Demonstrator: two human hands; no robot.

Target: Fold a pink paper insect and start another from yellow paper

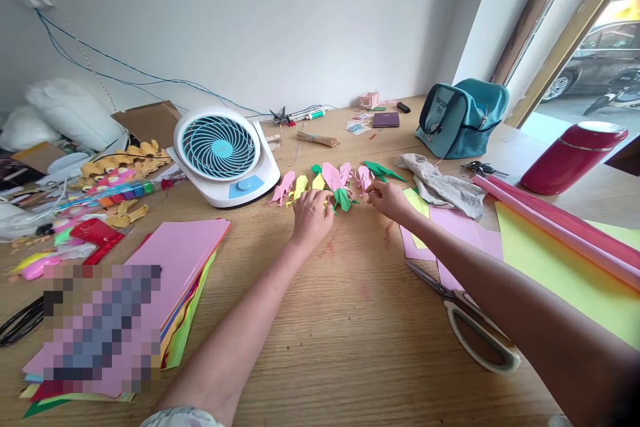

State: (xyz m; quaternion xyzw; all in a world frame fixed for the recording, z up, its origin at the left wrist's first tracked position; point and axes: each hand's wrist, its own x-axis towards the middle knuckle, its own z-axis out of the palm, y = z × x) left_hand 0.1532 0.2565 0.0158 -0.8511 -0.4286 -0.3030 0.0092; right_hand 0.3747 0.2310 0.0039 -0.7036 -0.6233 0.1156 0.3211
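Observation:
A row of small folded-paper origami figures in pink, yellow and green lies across the middle of the table. My left hand [313,215] has its fingers curled in, fingertips at the left edge of a green origami figure [343,199]. Just right of it, my right hand [391,201] pinches at the lower end of a pink origami figure [364,177]; its fingertips partly hide the contact. A yellow origami figure [300,187] stands behind my left hand, partly covered. Further left is another pink origami figure [284,187]. A long green origami figure [384,171] lies behind my right hand.
A white fan [225,153] stands left of the figures. Coloured paper sheets [175,247] are stacked at front left. Scissors [465,313] lie under my right forearm. A grey cloth [443,183], a teal bag [463,119] and a red bottle [570,159] stand or lie right.

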